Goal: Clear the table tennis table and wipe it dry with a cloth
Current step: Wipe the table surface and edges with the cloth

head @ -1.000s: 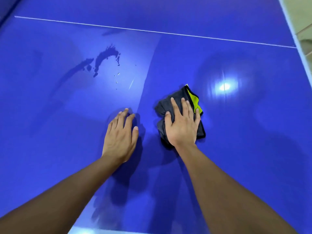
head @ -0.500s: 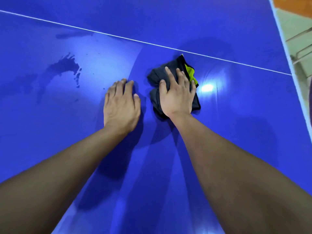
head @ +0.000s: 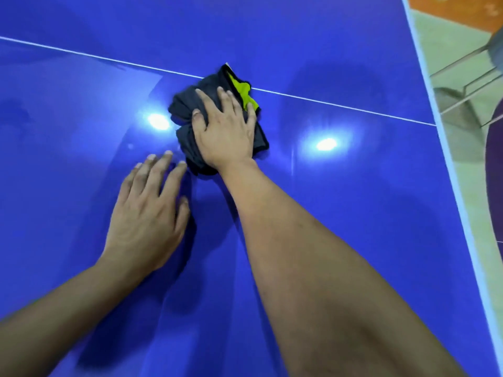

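The blue table tennis table (head: 353,213) fills the view, glossy with two light reflections. A crumpled dark grey cloth (head: 185,104) with a yellow-green patch lies on it, its far edge on the white centre line (head: 340,106). My right hand (head: 226,129) presses flat on the cloth with fingers spread. My left hand (head: 148,213) rests palm down on the bare table, just below and left of the cloth, holding nothing. No water puddle shows in the frame now.
The table's white right edge (head: 446,170) runs down the right side. Beyond it lie a pale floor and thin metal legs (head: 462,77) of some furniture. An orange surface shows at the top right corner.
My right hand has pushed the cloth farther away, up to the white line. The view has swung right, so the dark wet patch at the left has left the frame.
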Demonstrator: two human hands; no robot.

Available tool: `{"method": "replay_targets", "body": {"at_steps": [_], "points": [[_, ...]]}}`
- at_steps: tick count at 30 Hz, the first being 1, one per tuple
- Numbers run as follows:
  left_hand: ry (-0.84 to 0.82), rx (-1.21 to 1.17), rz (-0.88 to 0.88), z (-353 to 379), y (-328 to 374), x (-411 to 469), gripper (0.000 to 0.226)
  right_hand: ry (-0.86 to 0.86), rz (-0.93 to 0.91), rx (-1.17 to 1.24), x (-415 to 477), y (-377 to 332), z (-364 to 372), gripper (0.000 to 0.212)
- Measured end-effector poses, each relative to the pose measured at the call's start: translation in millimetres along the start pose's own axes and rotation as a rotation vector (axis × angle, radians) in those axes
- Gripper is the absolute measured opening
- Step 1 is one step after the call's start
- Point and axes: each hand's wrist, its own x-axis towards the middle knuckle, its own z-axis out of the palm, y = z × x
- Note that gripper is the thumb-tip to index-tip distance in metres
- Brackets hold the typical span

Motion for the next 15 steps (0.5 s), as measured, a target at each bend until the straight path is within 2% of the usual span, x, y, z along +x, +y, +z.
{"method": "replay_targets", "body": {"at_steps": [4,8,15], "points": [[-0.044,-0.052,0.129,15.9,73.8,-13.7,0.055,0.005,0.071,0.044,-1.4,56.8,-23.6,0.05],[-0.057,-0.073,0.096,30.0,120.0,-17.4,0.056,0.052,0.229,0.031,-8.1,161.3,-58.5,0.051],[-0.076,-0.074,0.045,39.4,134.1,-19.8,0.058,0.113,0.564,-0.055,-30.6,334.5,-122.5,0.053]]}}
